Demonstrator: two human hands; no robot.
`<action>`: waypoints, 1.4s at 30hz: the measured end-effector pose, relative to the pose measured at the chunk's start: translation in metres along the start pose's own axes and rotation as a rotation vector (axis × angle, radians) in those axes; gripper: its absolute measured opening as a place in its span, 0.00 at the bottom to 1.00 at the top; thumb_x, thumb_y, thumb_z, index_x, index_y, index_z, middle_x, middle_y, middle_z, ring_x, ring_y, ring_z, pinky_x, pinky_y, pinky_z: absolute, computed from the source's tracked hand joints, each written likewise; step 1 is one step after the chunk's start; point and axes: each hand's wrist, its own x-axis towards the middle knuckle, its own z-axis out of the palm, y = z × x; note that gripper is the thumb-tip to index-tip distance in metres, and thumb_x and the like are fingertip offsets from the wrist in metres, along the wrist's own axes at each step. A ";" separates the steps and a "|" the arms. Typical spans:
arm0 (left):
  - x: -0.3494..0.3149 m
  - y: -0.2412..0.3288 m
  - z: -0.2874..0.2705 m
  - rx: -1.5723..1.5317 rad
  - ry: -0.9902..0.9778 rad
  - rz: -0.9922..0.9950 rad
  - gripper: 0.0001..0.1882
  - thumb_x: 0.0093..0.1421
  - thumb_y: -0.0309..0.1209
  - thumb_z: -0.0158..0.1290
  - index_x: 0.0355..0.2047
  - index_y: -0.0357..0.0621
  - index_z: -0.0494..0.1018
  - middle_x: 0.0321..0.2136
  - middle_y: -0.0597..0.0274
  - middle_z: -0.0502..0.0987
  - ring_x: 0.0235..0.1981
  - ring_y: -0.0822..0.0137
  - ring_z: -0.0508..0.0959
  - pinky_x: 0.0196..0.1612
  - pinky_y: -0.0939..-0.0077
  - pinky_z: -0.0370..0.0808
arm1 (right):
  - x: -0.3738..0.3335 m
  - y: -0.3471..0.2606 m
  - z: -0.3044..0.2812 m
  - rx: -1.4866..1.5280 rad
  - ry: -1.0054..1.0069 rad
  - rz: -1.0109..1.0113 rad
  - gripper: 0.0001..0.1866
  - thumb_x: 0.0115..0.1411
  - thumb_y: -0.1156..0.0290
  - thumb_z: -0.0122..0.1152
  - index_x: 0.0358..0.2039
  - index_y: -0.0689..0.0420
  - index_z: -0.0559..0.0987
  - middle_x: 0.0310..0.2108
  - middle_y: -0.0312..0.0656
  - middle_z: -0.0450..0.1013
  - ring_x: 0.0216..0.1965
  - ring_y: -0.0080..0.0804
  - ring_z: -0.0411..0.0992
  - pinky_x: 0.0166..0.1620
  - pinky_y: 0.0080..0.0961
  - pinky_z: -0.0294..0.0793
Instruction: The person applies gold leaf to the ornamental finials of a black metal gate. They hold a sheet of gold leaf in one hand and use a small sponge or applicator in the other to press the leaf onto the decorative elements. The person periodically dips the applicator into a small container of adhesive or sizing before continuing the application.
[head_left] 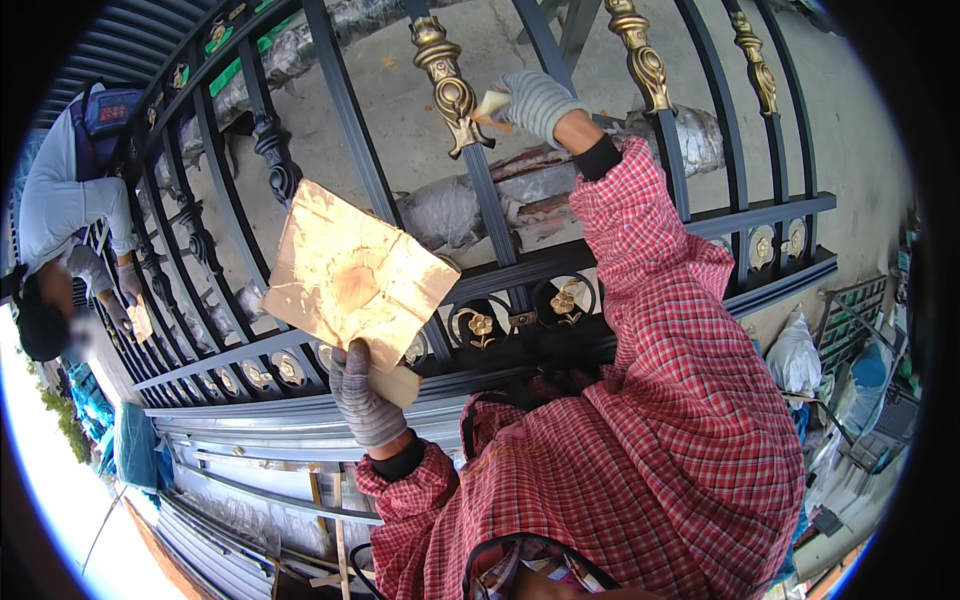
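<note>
My left hand, in a grey striped glove, grips the lower edge of a creased cardboard sheet. Gold, wet-looking paint is smeared over the sheet's middle. A smaller pale flap shows under it, beside my fingers. My right hand, gloved alike, pinches a small pale pad, perhaps sponge or folded cloth. The pad meets the lower right edge of a gold-coloured ornament on a dark metal bar. Farther left, another bar carries an ornament that is still dark.
The dark metal railing panel lies across the view, with gold flower rosettes along its lower rail. Another person bends over it at the left, holding a small card. Plastic-wrapped bundles lie beneath. White bags stand at right.
</note>
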 end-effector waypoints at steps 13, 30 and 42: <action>-0.007 -0.009 -0.017 -0.057 0.004 -0.008 0.18 0.50 0.35 0.50 0.38 0.37 0.66 0.31 0.62 0.70 0.31 0.72 0.70 0.35 0.82 0.67 | -0.035 0.006 0.025 -0.058 0.209 -0.125 0.15 0.41 0.67 0.61 0.31 0.58 0.73 0.29 0.48 0.70 0.33 0.45 0.68 0.36 0.32 0.67; -0.011 -0.007 -0.041 -0.074 0.018 0.018 0.19 0.50 0.38 0.51 0.37 0.36 0.67 0.31 0.62 0.70 0.30 0.73 0.69 0.35 0.82 0.65 | 0.011 -0.056 -0.001 -0.317 0.294 -0.119 0.13 0.42 0.67 0.58 0.29 0.57 0.74 0.27 0.49 0.71 0.31 0.46 0.69 0.35 0.34 0.68; 0.022 0.002 -0.094 -0.223 -0.033 -0.002 0.23 0.49 0.37 0.52 0.41 0.33 0.65 0.35 0.59 0.71 0.35 0.71 0.70 0.41 0.81 0.64 | 0.035 -0.109 -0.022 -0.731 0.235 -0.326 0.12 0.45 0.70 0.55 0.32 0.58 0.74 0.29 0.50 0.70 0.32 0.46 0.70 0.35 0.33 0.69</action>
